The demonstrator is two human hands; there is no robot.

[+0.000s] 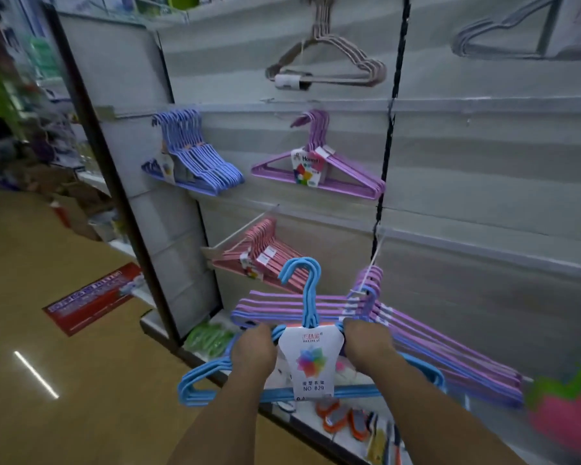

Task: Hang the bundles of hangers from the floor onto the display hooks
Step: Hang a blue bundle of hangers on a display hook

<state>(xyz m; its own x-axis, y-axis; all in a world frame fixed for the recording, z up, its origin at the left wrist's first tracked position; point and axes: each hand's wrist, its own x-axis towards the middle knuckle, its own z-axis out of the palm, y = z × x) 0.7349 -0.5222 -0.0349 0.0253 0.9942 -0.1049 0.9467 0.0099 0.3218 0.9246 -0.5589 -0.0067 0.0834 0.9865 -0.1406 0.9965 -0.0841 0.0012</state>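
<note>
I hold a bundle of light blue hangers (307, 297) with a white label card in front of the display wall. My left hand (254, 350) grips its left shoulder and my right hand (366, 344) grips its right shoulder. The hooks of the bundle point up. Just behind it, purple hangers (450, 357) hang on a white display hook (376, 253). Pink hangers (265, 260) hang on a hook to the upper left.
Higher on the slat wall (483, 162) hang blue-violet hangers (195, 156), purple hangers (316, 166), beige hangers (329, 58) and grey hangers (503, 31). A low shelf (316, 427) below holds small goods. A dark post (114, 169) bounds the wall; tan floor (64, 380) lies left.
</note>
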